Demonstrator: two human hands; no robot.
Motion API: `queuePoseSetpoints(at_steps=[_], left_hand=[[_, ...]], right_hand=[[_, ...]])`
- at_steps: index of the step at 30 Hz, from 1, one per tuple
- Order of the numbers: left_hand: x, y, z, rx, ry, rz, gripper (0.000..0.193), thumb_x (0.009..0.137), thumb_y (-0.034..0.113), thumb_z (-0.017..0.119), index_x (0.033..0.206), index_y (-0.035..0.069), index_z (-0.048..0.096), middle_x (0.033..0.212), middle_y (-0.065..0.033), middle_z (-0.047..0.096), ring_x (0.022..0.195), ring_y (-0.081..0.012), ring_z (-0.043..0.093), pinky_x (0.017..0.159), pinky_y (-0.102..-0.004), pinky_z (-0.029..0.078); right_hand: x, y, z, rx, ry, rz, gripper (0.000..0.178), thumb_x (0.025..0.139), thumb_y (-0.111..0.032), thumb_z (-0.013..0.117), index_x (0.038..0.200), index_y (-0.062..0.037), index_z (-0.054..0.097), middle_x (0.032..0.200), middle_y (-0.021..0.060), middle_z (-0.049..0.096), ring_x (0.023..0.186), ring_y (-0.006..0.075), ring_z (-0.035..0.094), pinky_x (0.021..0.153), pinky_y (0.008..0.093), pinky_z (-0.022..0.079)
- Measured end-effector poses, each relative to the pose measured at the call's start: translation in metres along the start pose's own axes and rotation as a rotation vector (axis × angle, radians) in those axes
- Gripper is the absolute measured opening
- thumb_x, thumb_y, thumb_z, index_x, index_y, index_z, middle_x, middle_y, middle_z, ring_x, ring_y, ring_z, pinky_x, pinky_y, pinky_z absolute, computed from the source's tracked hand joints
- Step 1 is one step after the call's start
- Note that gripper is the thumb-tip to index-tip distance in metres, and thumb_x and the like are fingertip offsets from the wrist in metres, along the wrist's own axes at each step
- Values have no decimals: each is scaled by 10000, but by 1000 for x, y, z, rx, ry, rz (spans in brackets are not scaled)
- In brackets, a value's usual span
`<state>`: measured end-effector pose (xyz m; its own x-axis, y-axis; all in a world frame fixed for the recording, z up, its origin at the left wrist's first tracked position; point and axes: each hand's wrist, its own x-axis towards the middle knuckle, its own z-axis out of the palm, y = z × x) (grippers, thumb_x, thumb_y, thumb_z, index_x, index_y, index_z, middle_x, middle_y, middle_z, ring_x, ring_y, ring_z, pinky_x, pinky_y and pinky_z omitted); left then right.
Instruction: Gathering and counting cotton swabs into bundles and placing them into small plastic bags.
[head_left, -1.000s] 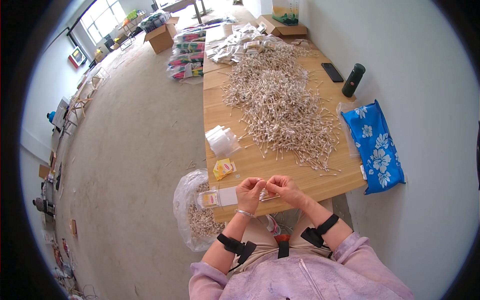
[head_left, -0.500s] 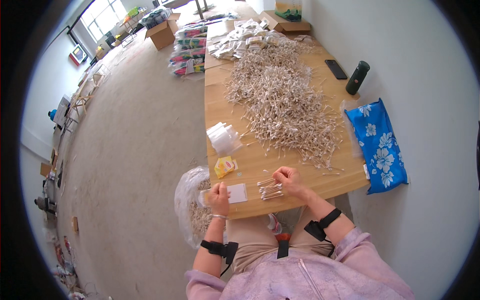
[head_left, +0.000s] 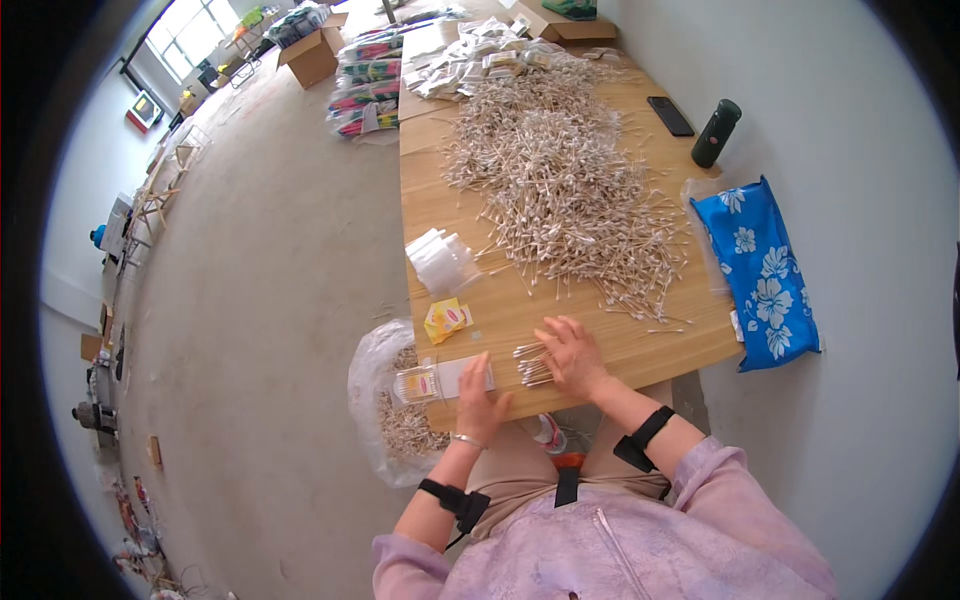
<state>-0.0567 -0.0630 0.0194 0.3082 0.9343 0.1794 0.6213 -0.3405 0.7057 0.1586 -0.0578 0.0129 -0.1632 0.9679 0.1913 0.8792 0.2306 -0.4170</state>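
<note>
Near the front edge of the table, a small row of cotton swabs (head_left: 532,365) lies side by side. My right hand (head_left: 575,362) rests over its right end, fingers stretched out and apart. Left of it my left hand (head_left: 480,402) is open, its fingertips over a white card (head_left: 452,376). A clear packet of cotton swabs (head_left: 416,384) with a yellow label lies at the table's left corner, against the card. Behind it are yellow printed cards (head_left: 447,320) and a stack of clear plastic sleeves (head_left: 441,262).
A big heap of loose cotton swabs (head_left: 560,190) covers the table's middle, with filled packets (head_left: 480,62) behind. Along the right lie a phone (head_left: 670,116), a dark green bottle (head_left: 716,134) and a blue flowered bag (head_left: 765,275). A plastic sack (head_left: 372,400) of swabs stands below the left edge.
My left hand has let go of the packet at the table's corner and moved right over the white card. My right hand has opened from a pinch and spread over the row of swabs.
</note>
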Motion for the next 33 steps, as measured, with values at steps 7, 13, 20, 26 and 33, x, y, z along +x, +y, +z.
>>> queuePoseSetpoints(at_steps=[7,13,20,26,33], left_hand=[[26,10,39,3,-56,132,788,692,33,700,1371,-18,305,1387,-223,340,1315,-374,298,1090,-419,275],[32,15,37,-139,-54,42,718,733,-6,641,1369,-21,308,1366,-235,368,1290,-382,338,1081,-406,292],[34,0,63,-752,200,-213,539,828,-80,450,1356,-42,351,1371,-164,417,1294,-239,379,1086,-329,279],[25,3,72,-869,246,-273,494,863,-82,397,1354,-47,356,1384,-133,411,1301,-201,367,1091,-318,273],[31,7,73,-930,279,-301,460,885,-55,386,1345,-43,375,1373,-132,423,1291,-203,380,1085,-317,284]], right_hand=[[-37,-5,6,-123,-201,-51,871,812,-382,632,1450,-40,149,1515,180,103,1412,336,51,1139,451,105],[-16,4,6,-133,-65,-2,904,807,-381,634,1443,1,117,1509,196,107,1408,342,80,1136,465,89],[-17,-11,10,-171,-182,-90,890,824,-464,581,1441,2,140,1506,208,107,1407,343,80,1137,460,90],[-35,-24,3,-180,-306,-51,878,831,-524,543,1449,-28,165,1507,219,98,1408,352,63,1139,457,75],[-15,-13,10,-227,-294,-63,857,841,-577,472,1461,-68,171,1516,205,91,1413,340,48,1141,455,45]])
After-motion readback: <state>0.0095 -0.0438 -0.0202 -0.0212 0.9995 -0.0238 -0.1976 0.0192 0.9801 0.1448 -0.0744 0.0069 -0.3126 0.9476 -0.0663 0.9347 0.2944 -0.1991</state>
